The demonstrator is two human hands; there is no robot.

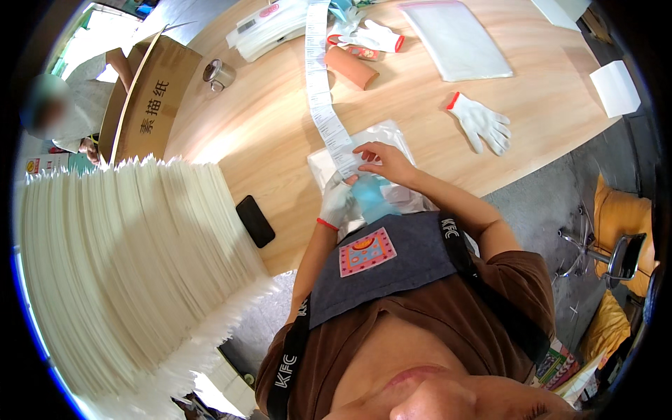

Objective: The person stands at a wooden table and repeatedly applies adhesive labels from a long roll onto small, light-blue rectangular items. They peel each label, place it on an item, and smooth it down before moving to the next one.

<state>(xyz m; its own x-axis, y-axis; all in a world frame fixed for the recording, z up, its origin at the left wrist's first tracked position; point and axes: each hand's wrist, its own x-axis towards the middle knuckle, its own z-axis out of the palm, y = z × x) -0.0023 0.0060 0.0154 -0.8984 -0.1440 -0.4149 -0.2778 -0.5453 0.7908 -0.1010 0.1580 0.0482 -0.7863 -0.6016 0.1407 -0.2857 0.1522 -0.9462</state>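
Note:
A long strip of white printed labels [320,91] runs from the far table edge down to my hands. My left hand [337,201], in a white glove with a red cuff and a bare fingertip showing, closes on the strip's near end. My bare right hand [389,164] is at the strip's right edge, its thumb apart from its bent fingers; whether the fingertips touch the strip, I cannot tell. Beneath both hands lies a stack of clear plastic bags [392,136], with a light-blue sheet [374,199] near my apron.
A tall stack of white paper [126,259] stands left, beside a black phone [255,221]. Farther off are a cardboard box [150,98], a glass mug [219,74], an orange-brown tube [352,68], plastic sleeves [458,38] and a loose glove [481,124]. Another person stands behind the box.

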